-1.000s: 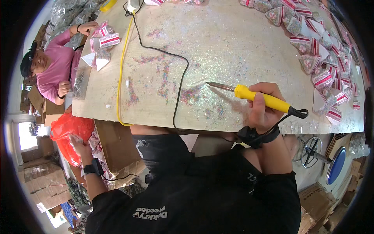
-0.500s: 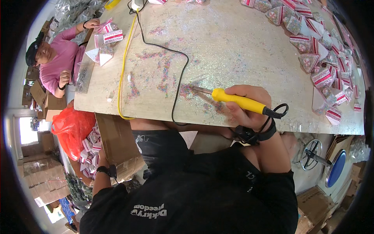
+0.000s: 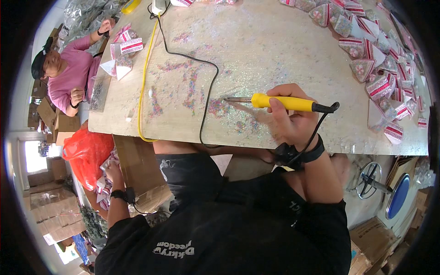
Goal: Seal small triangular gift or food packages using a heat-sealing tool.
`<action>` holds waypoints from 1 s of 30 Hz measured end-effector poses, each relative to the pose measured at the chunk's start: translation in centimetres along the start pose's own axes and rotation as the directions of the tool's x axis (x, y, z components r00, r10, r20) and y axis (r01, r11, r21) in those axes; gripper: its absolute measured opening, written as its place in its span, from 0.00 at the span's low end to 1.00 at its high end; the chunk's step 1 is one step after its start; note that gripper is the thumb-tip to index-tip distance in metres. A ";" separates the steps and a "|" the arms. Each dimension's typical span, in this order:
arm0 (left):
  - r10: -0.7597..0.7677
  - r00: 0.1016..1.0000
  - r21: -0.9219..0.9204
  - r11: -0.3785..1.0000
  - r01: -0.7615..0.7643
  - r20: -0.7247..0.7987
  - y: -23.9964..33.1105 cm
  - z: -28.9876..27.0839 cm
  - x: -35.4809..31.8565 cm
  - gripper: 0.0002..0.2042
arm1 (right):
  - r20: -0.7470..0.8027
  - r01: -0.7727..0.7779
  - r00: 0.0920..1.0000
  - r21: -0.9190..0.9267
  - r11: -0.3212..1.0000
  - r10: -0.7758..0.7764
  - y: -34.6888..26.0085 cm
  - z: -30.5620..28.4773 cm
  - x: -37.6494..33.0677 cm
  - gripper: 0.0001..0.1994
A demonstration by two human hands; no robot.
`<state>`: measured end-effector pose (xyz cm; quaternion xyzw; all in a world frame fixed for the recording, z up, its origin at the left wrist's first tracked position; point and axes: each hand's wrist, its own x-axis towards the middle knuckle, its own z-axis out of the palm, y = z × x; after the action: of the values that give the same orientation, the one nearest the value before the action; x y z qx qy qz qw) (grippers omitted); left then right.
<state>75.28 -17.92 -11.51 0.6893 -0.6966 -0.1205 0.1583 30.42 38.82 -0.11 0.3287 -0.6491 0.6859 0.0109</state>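
My right hand (image 3: 295, 117) is closed round the yellow handle of a soldering iron (image 3: 279, 101). The iron's metal tip points left, at or just above scattered pink and iridescent glitter (image 3: 217, 106) on the table. My left hand (image 3: 112, 172) is at the cardboard box on the left, among small white and pink glittery pieces (image 3: 104, 185). A pale piece (image 3: 109, 159) shows at its fingers and seems to be held; its exact kind is unclear. Wedge-shaped ornaments like cake slices (image 3: 382, 87), with pink stripes, are heaped at the table's right.
A yellow cable (image 3: 145, 87) and a black cord (image 3: 215, 75) cross the table (image 3: 275, 46). More wedges (image 3: 123, 66) lie by a person in pink (image 3: 73, 73) at the far left. A red plastic bag (image 3: 87, 153) hangs over the box (image 3: 137, 160). A blue stool (image 3: 397, 196) stands right.
My left hand has come up and forward in the box, with a pale piece now at its fingers. The iron has turned more level. The other person's far hand has lifted from the wedges.
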 end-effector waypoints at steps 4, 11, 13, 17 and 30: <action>0.636 0.684 0.063 0.747 -0.662 -0.358 15.5 -1.3 -6.1 0.21 | -0.077 -0.071 0.995 -0.003 0.997 0.071 0.2 -0.2 0.0 0.05; 0.940 -0.072 0.050 -0.059 -0.997 -0.334 38.5 -5.1 -13.5 0.18 | -0.390 -0.039 0.920 -0.008 0.999 0.033 0.3 -0.2 1.0 0.10; 0.954 -0.139 0.038 -0.134 -0.990 -0.265 42.8 -4.2 -14.8 0.18 | -0.420 -0.089 0.904 -0.012 0.996 0.076 0.1 -0.4 0.9 0.11; 0.972 -0.190 -0.002 -0.192 -0.981 -0.137 51.6 -0.9 -18.7 0.22 | -0.468 -0.083 0.882 -0.048 0.995 0.051 0.1 -1.4 0.6 0.18; 0.965 -0.260 -0.091 -0.258 -0.962 0.020 70.4 11.6 -20.6 0.39 | -0.426 -0.194 0.861 0.230 0.954 0.278 -0.4 -1.6 1.2 0.29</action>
<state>5.90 3.56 3.86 -0.1415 -0.9741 0.0094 0.1759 28.99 39.83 0.93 0.0769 -0.5998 0.7950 0.0480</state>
